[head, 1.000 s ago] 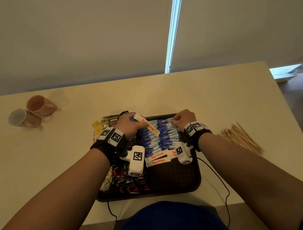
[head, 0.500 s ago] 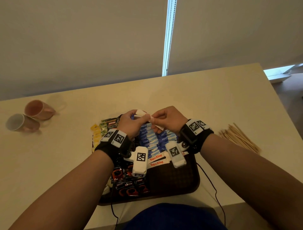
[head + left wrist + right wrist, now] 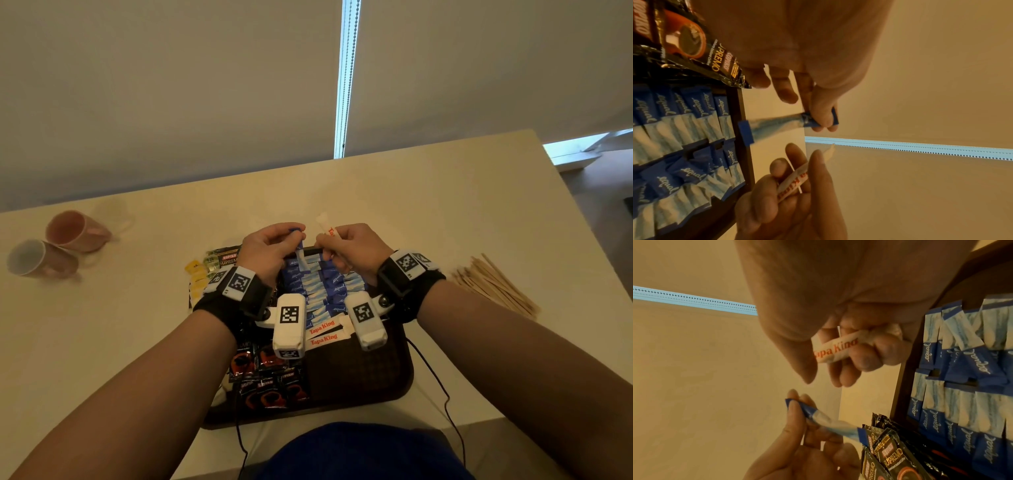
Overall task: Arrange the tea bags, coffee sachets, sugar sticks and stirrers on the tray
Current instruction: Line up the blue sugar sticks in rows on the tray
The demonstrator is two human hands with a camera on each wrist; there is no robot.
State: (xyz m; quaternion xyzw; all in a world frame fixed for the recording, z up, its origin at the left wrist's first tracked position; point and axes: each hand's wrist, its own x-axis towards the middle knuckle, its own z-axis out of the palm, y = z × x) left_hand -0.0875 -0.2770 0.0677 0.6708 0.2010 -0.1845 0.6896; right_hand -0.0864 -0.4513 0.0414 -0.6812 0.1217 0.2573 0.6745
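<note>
Above the tray's [image 3: 394,370] far edge, our left hand [image 3: 265,250] pinches a blue sugar stick [image 3: 777,125] by its end, while our right hand [image 3: 352,250] curls round a white sugar stick [image 3: 838,344]. Both look light, limp and crushable; we'd hold them mid-length, gently.

The tray [image 3: 394,383] sits on the table [image 3: 445,212] at its near edge. Sugar sticks [image 3: 325,291] fill the tray's far middle, coffee sachets [image 3: 267,383] its near left. Stirrers [image 3: 496,284] lie right of the tray, cups [image 3: 54,246] far left.
</note>
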